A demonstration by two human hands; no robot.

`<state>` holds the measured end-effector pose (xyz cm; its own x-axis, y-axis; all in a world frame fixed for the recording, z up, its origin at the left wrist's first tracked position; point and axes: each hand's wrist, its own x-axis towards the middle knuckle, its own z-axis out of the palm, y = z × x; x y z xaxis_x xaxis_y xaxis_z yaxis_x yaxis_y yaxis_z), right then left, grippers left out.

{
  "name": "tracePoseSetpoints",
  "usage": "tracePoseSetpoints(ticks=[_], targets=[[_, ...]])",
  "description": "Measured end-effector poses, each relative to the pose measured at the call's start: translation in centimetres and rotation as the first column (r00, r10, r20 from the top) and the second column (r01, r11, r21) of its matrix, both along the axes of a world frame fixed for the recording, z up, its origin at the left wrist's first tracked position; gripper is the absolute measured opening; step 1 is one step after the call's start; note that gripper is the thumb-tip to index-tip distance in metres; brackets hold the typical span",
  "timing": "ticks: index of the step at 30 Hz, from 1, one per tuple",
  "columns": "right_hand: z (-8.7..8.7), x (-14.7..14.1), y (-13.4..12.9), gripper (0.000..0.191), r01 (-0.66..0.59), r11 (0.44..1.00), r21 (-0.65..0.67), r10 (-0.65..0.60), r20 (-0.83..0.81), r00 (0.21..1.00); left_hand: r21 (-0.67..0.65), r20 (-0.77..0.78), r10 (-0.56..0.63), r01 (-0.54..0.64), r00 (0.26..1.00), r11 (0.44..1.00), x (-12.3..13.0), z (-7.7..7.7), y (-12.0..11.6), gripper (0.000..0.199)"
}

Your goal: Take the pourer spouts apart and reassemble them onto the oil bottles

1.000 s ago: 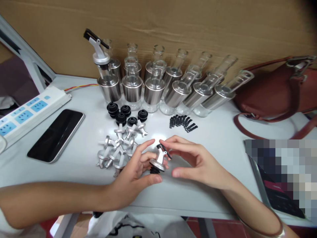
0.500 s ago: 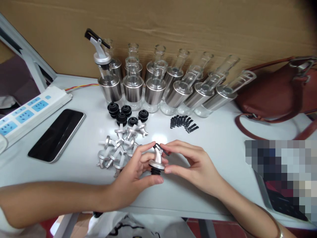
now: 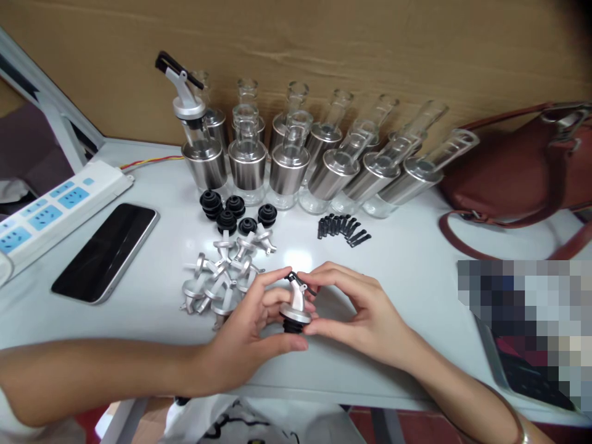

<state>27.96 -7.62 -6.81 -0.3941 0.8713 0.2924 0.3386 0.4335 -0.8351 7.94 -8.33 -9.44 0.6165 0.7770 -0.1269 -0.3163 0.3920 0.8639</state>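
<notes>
Between both hands, above the table's near part, is a silver bottle pourer (image 3: 297, 302) with a black ribbed stopper below its disc and a black lever on top. My left hand (image 3: 254, 324) is closed round it from the left, forefinger at the spout tip and thumb by the stopper. My right hand (image 3: 363, 311) pinches it from the right, fingers at the lever and thumb at the disc's edge. Silver pourer bodies (image 3: 217, 277) lie heaped beside my left hand. Behind them sit several black ribbed stoppers (image 3: 226, 222). Small black levers (image 3: 342, 228) lie beyond my right hand.
Glass bottles with steel bands (image 3: 290, 169) stand in rows along the cardboard backing; the leftmost front bottle (image 3: 206, 166) carries a fitted pourer. A phone (image 3: 105, 253) and a power strip (image 3: 60, 206) lie at left. A brown handbag (image 3: 513, 172) is at right, above a pixelated area.
The pourer has moved slightly down and right and is tipped a little, showing more of its black stopper. My hands keep nearly the same hold on it.
</notes>
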Motion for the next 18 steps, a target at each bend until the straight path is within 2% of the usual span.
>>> tracePoseSetpoints(ticks=[9, 13, 18], targets=[[0.03, -0.14, -0.06, 0.036, 0.019, 0.999, 0.041, -0.018, -0.008, 1.000, 0.025, -0.025, -0.006, 0.006, 1.000, 1.000, -0.03, 0.00, 0.04, 0.070], [0.01, -0.25, -0.13, 0.028, 0.035, 0.998, 0.045, -0.034, -0.028, 0.999, 0.036, -0.030, 0.005, -0.004, 1.000, 0.999, -0.03, -0.05, -0.03, 0.064], [-0.07, -0.06, -0.12, 0.027, 0.039, 0.999, 0.025, -0.037, -0.076, 0.996, 0.058, -0.019, 0.010, -0.009, 1.000, 0.998, -0.02, 0.08, -0.01, 0.058]])
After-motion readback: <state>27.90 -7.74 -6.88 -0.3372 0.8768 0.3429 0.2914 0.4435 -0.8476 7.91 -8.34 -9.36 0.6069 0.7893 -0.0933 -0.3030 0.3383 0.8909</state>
